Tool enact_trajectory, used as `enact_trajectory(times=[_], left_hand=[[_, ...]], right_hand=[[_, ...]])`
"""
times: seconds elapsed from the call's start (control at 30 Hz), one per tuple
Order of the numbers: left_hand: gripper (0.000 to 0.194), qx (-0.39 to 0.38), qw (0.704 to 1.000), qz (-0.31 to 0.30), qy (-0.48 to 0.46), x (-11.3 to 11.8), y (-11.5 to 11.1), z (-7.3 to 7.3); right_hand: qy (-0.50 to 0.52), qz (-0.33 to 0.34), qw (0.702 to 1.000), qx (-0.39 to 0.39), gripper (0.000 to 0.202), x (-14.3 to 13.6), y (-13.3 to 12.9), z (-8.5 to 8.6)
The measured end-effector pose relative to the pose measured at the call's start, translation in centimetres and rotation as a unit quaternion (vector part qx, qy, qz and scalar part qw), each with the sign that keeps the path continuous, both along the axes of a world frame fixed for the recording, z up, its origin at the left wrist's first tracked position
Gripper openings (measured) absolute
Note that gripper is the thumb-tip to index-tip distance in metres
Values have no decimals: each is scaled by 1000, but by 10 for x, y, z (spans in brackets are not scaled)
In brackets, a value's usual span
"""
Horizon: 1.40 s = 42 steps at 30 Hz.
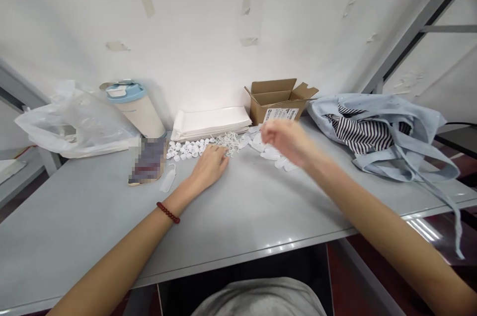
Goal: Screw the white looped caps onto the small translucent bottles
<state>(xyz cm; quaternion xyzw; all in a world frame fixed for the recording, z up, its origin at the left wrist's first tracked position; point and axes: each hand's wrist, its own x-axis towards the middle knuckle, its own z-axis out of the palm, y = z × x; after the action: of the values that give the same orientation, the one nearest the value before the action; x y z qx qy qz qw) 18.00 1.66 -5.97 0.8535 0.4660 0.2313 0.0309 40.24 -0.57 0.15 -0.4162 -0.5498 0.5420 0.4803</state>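
Note:
My left hand (pixel 210 164) lies at the near edge of the white caps (pixel 184 149) and a heap of thin white strips (pixel 227 143), its fingers over them; whether it holds any is hidden. Raised above the translucent plastic pieces (pixel 274 153), my right hand (pixel 285 139) is blurred with its fingers curled, and what they hold, if anything, cannot be made out. One translucent piece with a thin loop (pixel 168 179) lies apart on the table, left of my left hand.
Behind the small parts are a white stack (pixel 212 122) and an open cardboard box (pixel 276 100). A phone (pixel 148 161), a cream bottle (pixel 137 112) and a plastic bag (pixel 80 122) stand left. A light blue cloth bag (pixel 372 132) lies right on the grey table (pixel 238 216).

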Motion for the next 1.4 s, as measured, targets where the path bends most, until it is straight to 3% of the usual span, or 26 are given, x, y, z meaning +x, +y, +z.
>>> enact_trajectory(times=[0.17, 0.23, 0.4, 0.6, 0.8, 1.0, 1.17, 1.27, 1.4], left_hand=[[21, 24, 1000, -18, 5, 4, 1, -8], [19, 27, 999, -16, -11, 4, 0, -7], [17, -22, 991, 9, -132, 4, -8, 9], [23, -127, 944, 44, -302, 4, -18, 28], [19, -172, 919, 50, -352, 6, -23, 40], [21, -197, 909, 39, -364, 11, -32, 41], [16, -113, 919, 14, -377, 22, -49, 37], [14, -36, 932, 12, -361, 28, -56, 34], [14, 9, 935, 14, -354, 31, -60, 31]], right_hand=[[91, 123, 987, -56, 23, -16, -7, -24], [101, 143, 983, -53, 22, -18, -13, -28], [103, 140, 984, -42, 15, -16, -19, -26], [84, 121, 988, -35, 16, -14, -21, -25], [78, 111, 990, -41, 17, -13, -21, -23], [62, 78, 995, -22, 20, -15, -16, -30], [71, 30, 997, -18, 15, -21, -18, -35], [81, 28, 996, -27, 16, -24, -21, -35], [96, 27, 994, -38, 17, -25, -24, -35]])
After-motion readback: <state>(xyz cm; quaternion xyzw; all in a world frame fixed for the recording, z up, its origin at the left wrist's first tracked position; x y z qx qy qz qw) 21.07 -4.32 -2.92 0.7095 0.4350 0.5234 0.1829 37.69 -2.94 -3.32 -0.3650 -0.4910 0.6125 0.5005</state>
